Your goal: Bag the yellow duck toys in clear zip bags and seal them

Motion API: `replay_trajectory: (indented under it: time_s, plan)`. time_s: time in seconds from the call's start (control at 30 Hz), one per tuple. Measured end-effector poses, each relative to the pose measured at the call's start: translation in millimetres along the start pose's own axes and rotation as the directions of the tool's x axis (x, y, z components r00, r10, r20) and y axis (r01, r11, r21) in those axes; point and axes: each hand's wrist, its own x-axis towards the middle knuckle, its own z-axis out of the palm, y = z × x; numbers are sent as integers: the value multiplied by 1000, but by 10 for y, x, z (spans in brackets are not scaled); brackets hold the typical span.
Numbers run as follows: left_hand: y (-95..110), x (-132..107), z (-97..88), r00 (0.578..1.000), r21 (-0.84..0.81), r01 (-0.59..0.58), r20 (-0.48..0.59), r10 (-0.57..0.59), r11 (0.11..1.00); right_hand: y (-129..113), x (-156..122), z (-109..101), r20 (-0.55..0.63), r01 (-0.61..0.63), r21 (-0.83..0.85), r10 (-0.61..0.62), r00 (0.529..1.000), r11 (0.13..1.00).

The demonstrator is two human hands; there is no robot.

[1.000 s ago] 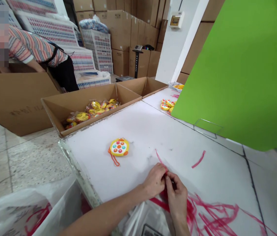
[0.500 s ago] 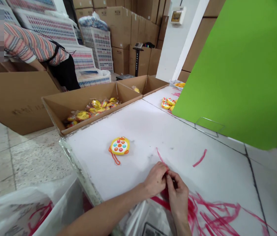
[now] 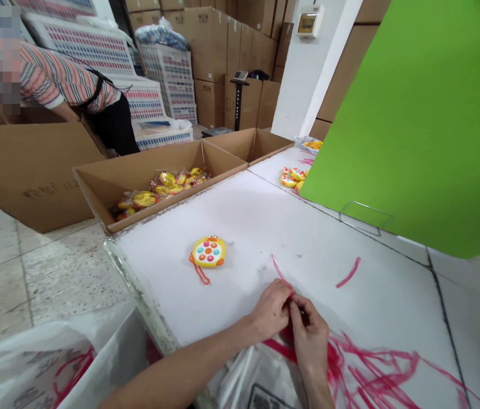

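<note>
My left hand (image 3: 270, 309) and my right hand (image 3: 311, 336) meet at the near edge of the white table (image 3: 265, 227), fingers pinched together on a thin red strip (image 3: 280, 271) that sticks out beyond them. A pile of red strips (image 3: 371, 369) lies to the right of my hands, partly on clear plastic bags (image 3: 257, 380). A yellow round toy (image 3: 208, 252) with coloured buttons and an orange cord lies on the table, apart from my hands to the left. A loose red strip (image 3: 348, 273) lies further right.
An open cardboard box (image 3: 107, 182) with bagged yellow toys stands beyond the table's left edge, a second box (image 3: 250, 145) behind it. More toys (image 3: 291, 177) lie beside a tall green panel (image 3: 418, 125). A person in a striped sleeve (image 3: 61, 82) bends over a box at left.
My hands have stayed pinched together on the red strip, fingers shifting only slightly. The view has drifted a little.
</note>
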Motion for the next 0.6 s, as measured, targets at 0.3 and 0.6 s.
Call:
replay_trajectory:
  time_s: [0.3, 0.6]
  plan:
    - [-6, 2, 7, 1000, -8, -8, -3, 8, 1000, 22, 7, -12, 14, 7, -24, -6, 1000, 1000]
    - [-17, 0, 18, 999, -15, -31, -27, 31, 999, 21, 7, -12, 9, 18, -33, -17, 1000, 999]
